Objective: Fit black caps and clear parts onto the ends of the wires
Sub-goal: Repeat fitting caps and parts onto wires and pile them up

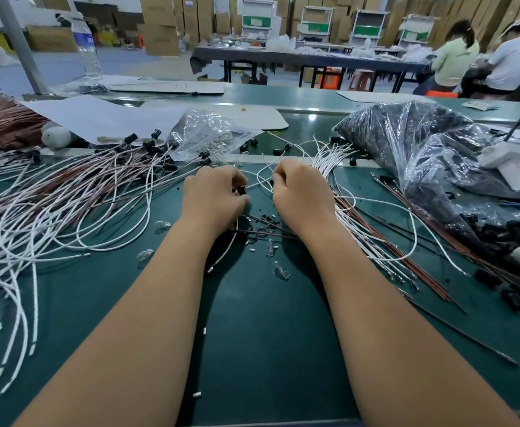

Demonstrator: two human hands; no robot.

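clear bag (pixel 206 134) – clear parts, big bag (pixel 412 143) – black caps

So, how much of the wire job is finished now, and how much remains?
Done: the wire pile on the left already carries black caps at its far ends. In hand: the left hand pinches a black cap, and the right hand holds a white wire. Left: the bundle on the right shows bare ends, and the bag of black caps looks full. Clear parts lie loose.
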